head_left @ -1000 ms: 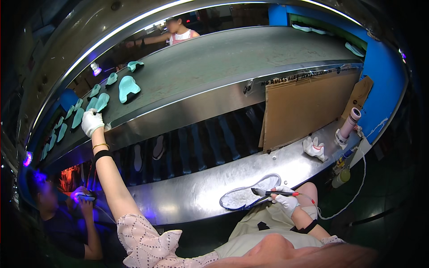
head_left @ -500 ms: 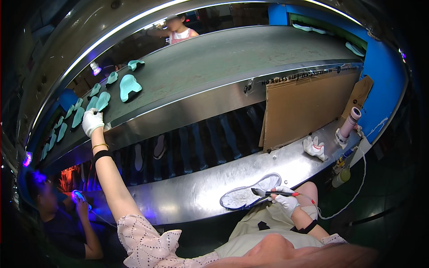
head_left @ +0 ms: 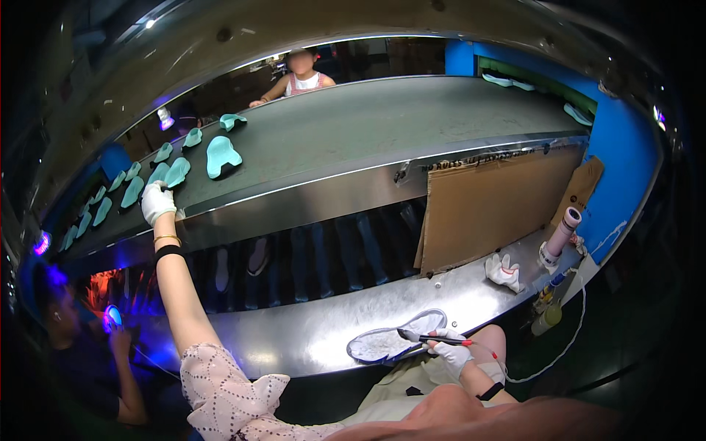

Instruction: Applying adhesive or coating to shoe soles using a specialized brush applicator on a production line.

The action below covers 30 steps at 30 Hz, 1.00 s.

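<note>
My left hand [head_left: 157,203], in a white glove, reaches out to the near edge of the dark conveyor belt [head_left: 309,125]. Its fingers are closed at the near end of a teal molded insole [head_left: 176,172]; the exact grip is partly hidden. Low on the right, my white-gloved right hand [head_left: 451,353] holds a brush [head_left: 435,339] with a black handle and red end, from which a thin tube runs. The brush's dark bristles are over a shoe sole [head_left: 382,344], whitish inside with a grey-blue rim, lying at the front edge of the metal shelf [head_left: 294,331].
More teal insoles [head_left: 132,191] lie along the belt's left part. A cardboard sheet [head_left: 478,213] leans against the conveyor's side. A spare white glove [head_left: 504,273] and a pink cylinder [head_left: 565,229] are on the shelf's right. Co-workers are across the belt [head_left: 305,77] and at left [head_left: 81,345].
The view has shifted slightly. The person across the belt has lowered an arm toward its edge. My left hand remains at the insole, and my right still holds the brush over the sole.
</note>
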{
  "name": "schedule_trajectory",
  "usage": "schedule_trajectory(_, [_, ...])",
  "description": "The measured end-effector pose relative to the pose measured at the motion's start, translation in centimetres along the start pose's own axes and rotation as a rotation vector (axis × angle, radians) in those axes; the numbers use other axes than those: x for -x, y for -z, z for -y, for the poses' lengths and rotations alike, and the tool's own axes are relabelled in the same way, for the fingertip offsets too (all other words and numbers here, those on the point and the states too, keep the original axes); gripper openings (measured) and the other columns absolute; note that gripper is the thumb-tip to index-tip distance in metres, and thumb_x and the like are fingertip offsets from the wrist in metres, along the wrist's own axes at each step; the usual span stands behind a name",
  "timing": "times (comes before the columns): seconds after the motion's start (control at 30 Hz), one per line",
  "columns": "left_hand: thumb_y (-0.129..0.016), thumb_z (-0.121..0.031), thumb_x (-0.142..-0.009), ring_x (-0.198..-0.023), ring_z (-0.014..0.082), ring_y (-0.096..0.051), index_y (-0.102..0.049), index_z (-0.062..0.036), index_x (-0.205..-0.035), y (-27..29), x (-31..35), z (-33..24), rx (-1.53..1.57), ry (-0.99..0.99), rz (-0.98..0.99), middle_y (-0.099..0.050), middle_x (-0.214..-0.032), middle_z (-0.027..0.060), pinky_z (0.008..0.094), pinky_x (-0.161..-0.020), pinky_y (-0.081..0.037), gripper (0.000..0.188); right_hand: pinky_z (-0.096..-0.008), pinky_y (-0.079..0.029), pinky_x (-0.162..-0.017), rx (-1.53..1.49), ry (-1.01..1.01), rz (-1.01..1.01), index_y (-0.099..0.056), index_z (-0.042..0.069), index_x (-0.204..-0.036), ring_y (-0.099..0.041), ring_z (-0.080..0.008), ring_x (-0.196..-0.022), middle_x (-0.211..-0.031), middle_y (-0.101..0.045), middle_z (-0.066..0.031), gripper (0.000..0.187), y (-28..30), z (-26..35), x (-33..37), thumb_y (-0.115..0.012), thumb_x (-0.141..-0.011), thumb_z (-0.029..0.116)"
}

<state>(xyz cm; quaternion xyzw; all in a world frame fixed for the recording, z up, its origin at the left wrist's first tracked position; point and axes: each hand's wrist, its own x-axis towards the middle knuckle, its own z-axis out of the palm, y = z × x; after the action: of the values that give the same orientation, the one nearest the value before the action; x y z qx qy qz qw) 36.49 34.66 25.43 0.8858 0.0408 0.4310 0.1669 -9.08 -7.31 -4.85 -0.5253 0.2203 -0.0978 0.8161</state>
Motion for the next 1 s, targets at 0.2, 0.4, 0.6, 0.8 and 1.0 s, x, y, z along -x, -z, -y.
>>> schedule_trajectory(0.2, [-0.068, -0.013, -0.070, -0.066, 0.0258, -0.061, -0.065, -0.0065, -0.079, -1.4, 0.1, 3.7, 0.032, -0.206, -0.183, -0.064, -0.074, 0.0158, 0.0381, -0.062, -0.047, 0.011, -0.0243, -0.049, -0.077, 0.155, 0.203, 0.053, -0.063, 0.002, -0.095, -0.061, -0.0112, -0.083, -0.094, -0.066, -0.0067, 0.021, -0.3, 0.1, 0.2, -0.070, -0.075, 0.000])
schedule_trajectory(0.4, [-0.074, -0.023, -0.063, -0.082, 0.0283, -0.060, -0.066, -0.0105, -0.077, 2.7, 4.2, -2.3, -0.088, -0.349, -0.143, -0.065, -0.082, 0.0093, 0.0381, -0.084, -0.043, 0.021, -0.0245, -0.050, -0.077, 0.098, 0.218, 0.060, -0.061, 0.003, -0.090, -0.061, -0.0122, -0.085, -0.093, -0.065, -0.0072, 0.020, -0.2, 1.5, 0.6, -0.069, -0.073, -0.005])
schedule_trajectory(0.6, [-0.067, -0.015, -0.080, -0.083, 0.0143, -0.055, -0.061, -0.0036, -0.098, 6.7, 5.3, -0.9, 1.070, -0.141, -0.169, -0.062, -0.091, 0.0060, 0.0275, -0.078, -0.044, 0.021, -0.0247, -0.050, -0.076, 0.028, 0.205, 0.086, -0.061, 0.003, -0.091, -0.061, -0.0125, -0.084, -0.093, -0.065, -0.0053, 0.021, -0.6, 1.7, 1.3, -0.068, -0.074, -0.005])
schedule_trajectory(0.8, [-0.049, -0.030, -0.089, -0.078, 0.0184, -0.060, -0.060, -0.0041, -0.098, 18.6, 8.8, -6.4, 1.708, 0.257, -0.157, -0.061, -0.092, 0.0102, 0.0339, -0.065, -0.052, 0.030, -0.0228, -0.048, -0.076, -0.160, 0.101, 0.051, -0.061, 0.003, -0.095, -0.059, -0.0109, -0.083, -0.091, -0.063, -0.0055, 0.022, 0.2, 1.4, 2.0, -0.067, -0.075, -0.006])
schedule_trajectory(1.0, [-0.045, -0.024, -0.087, -0.056, 0.0190, -0.042, -0.035, -0.0088, -0.059, 16.1, 15.8, -9.9, 2.223, -0.197, 0.990, -0.046, -0.069, 0.0091, 0.0307, -0.048, -0.036, 0.034, -0.0229, -0.047, -0.076, -0.200, 0.153, 0.021, -0.059, 0.004, -0.093, -0.058, -0.0113, -0.082, -0.092, -0.063, -0.0056, 0.023, 0.4, 2.5, 2.4, -0.066, -0.074, -0.008])
